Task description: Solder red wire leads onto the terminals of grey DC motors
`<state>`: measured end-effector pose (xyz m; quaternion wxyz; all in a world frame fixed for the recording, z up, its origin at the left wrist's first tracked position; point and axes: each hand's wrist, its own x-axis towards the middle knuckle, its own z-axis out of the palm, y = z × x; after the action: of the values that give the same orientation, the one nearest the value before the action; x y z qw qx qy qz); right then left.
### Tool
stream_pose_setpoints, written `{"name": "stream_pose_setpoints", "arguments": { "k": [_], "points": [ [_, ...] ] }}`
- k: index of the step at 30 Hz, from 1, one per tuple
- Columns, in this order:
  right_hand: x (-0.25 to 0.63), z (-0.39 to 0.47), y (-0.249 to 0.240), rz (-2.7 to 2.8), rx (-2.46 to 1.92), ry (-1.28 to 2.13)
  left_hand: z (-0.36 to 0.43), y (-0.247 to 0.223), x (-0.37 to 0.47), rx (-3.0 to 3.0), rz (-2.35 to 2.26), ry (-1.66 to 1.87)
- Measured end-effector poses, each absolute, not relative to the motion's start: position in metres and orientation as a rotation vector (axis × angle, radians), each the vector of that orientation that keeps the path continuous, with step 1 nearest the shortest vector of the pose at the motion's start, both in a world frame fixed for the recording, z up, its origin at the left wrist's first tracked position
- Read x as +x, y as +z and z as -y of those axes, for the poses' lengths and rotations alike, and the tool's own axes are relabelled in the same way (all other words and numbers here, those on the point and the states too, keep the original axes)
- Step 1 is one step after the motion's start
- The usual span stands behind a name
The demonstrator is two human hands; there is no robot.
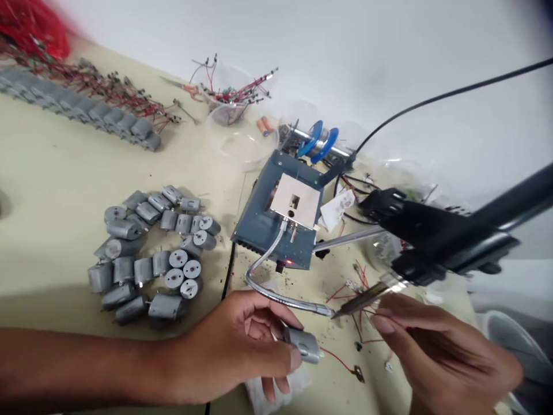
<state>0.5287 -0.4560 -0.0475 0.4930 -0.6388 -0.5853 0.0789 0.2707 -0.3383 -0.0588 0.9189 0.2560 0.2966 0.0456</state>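
Observation:
My left hand (242,351) grips a small grey electric motor (305,344) between thumb and fingers, low in the middle of the view. A red wire (337,358) runs from near the motor's end to a small dark part (358,373) on the table. My right hand (440,346) is closed in a pinch on a thin red wire (367,312). Above and between the hands, a soldering iron (363,298) points down left from its black stand (449,230). The end of a metal solder feed tube (302,305) sits beside its tip.
A blue-grey solder feeder (276,202) with a blue solder spool (318,141) stands centrally. Loose motors (142,268) cluster at left; wired motors (86,109) line up behind. Clear tubs (242,144), scissors (190,89) and loose red wires (360,276) lie around. A white pad (280,392) is under my left hand.

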Motion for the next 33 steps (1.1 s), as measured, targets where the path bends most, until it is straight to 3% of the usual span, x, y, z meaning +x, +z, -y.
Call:
{"name": "stream_pose_setpoints", "arguments": {
  "k": [33],
  "points": [
    [0.542, 0.452, -0.048, 1.342, -1.644, 0.168, 0.338, -0.069, 0.278, 0.484, -0.621, 0.154]
  ]
}}
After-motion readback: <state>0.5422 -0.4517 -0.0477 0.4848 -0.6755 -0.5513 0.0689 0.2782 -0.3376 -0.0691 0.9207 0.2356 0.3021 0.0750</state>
